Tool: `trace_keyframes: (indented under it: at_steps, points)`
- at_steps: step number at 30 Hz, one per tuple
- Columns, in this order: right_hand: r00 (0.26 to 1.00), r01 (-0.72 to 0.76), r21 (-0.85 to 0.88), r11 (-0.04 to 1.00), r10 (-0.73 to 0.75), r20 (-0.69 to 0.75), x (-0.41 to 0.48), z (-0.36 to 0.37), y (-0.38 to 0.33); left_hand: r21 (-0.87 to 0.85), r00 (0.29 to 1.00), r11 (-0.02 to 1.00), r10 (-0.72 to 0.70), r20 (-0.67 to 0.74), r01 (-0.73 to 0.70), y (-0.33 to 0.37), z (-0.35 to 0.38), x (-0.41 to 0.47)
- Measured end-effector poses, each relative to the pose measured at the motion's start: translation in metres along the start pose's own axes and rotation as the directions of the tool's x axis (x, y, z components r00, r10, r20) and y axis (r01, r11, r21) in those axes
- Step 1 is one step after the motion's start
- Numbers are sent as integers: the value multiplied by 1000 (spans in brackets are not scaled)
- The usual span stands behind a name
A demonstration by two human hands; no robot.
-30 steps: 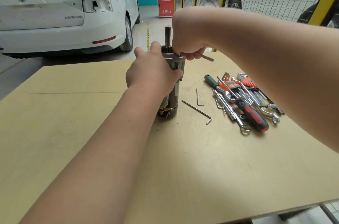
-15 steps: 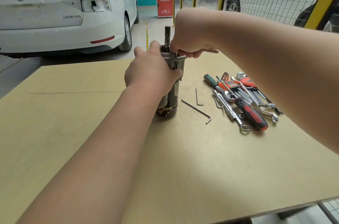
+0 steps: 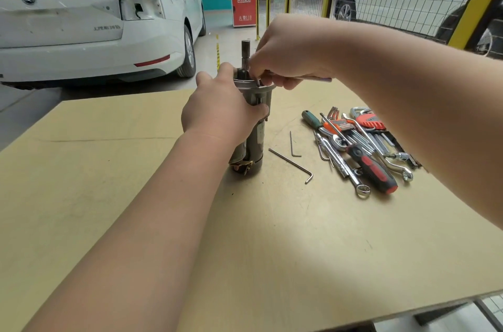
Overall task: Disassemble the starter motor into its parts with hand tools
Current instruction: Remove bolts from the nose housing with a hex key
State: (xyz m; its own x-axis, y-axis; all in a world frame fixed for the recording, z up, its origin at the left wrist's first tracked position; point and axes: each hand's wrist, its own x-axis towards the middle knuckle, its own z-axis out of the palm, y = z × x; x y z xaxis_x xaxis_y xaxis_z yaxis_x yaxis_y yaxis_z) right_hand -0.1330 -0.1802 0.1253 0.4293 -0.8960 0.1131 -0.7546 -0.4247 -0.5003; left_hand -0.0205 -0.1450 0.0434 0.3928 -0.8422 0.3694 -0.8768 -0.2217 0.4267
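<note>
The starter motor (image 3: 254, 138) stands upright on the table (image 3: 272, 250), the left hand (image 3: 220, 111) clamped round its housing, while the right hand (image 3: 285, 57), just above, has its grip closed on a hex key (image 3: 318, 78) (long arm level, pointing right) at the top rim.

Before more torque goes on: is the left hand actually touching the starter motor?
Touching. The head view shows the left hand wrapped round the upright starter motor just below its top flange, with thumb and fingertips pressed on the housing.
</note>
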Motion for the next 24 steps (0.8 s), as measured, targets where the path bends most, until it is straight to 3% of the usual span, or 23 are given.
trace_keyframes:
  at_steps: [5, 8, 10, 18, 24]
  points:
    - [988, -119, 326, 938, 79, 133, 0, -4, 4, 9, 1000, 1000, -3, 0, 3, 0, 0, 0]
    - [967, -206, 458, 865, 109, 229, -1, -1, 6, -2, 1000, 1000, -8, -4, 8, 0, 1, 1]
    - [969, -217, 477, 852, 128, 211, -1, -1, 9, -11, 1000, 1000, -13, -13, 12, 0, 1, 0]
    - [995, -95, 74, 993, 97, -20, -3, 2, 10, -22, 999, 999, 38, 6, -38, -3, -1, 4]
    - [999, -32, -175, 984, 32, -7, 1, 0, -1, -69, 997, 995, 75, 16, -74, -8, -3, 6]
